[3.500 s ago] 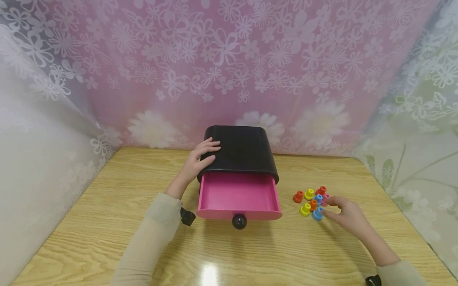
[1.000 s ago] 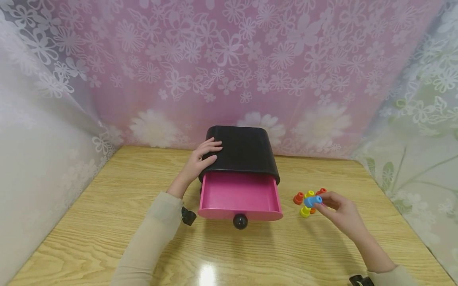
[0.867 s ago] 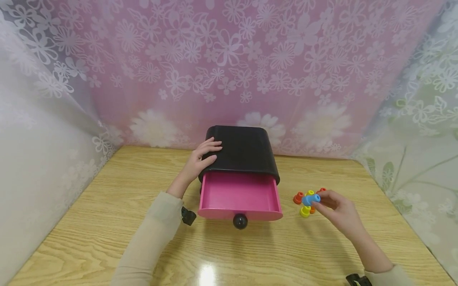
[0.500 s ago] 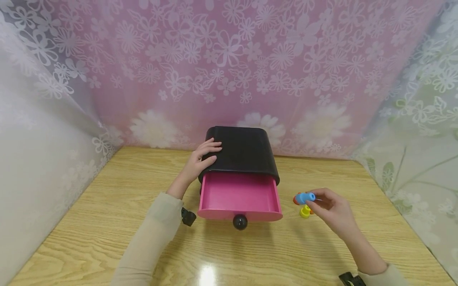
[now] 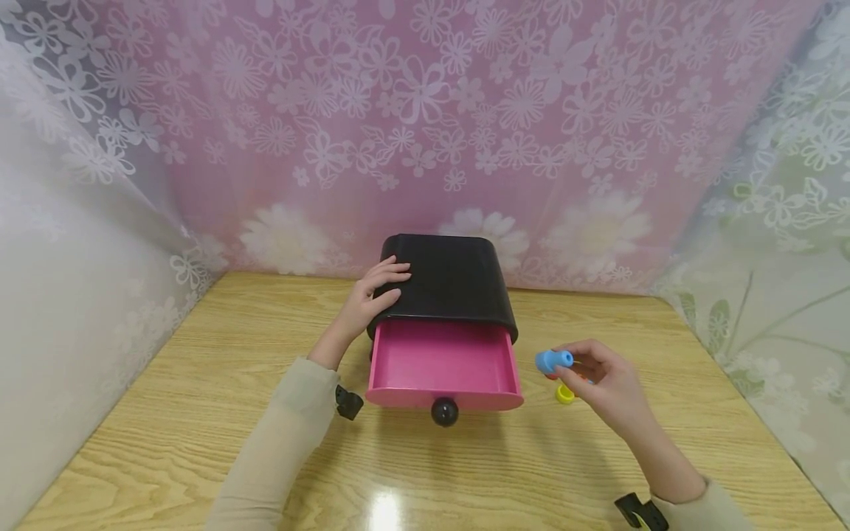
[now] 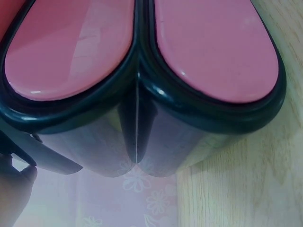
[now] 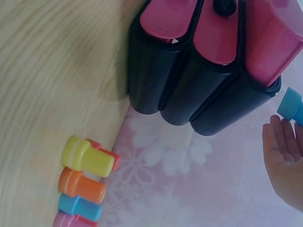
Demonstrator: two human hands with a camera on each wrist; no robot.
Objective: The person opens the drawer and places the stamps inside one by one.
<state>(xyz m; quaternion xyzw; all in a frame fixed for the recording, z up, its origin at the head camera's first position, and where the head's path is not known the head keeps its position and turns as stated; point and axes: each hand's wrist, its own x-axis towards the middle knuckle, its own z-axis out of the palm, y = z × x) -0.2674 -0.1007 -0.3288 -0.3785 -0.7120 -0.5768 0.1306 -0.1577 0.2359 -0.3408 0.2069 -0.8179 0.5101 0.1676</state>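
Blue peg [image 5: 553, 360], unlabelled, pinched by right hand [image 5: 600, 383] fingers [image 5: 576, 348].

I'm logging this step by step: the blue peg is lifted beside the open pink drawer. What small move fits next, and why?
Probably carry the blue peg a little leftward over the pink drawer and let go. The right hand pinches it just off the drawer's right wall, the drawer stands open and looks bare, and the left hand rests on the black case, steadying it.

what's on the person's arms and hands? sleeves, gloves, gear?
Both hands are bare: left hand, right hand, no gloves or rings visible. Long pale beige sleeves cover both forearms. A small black device sits at the left wrist, and another black device at the right wrist.
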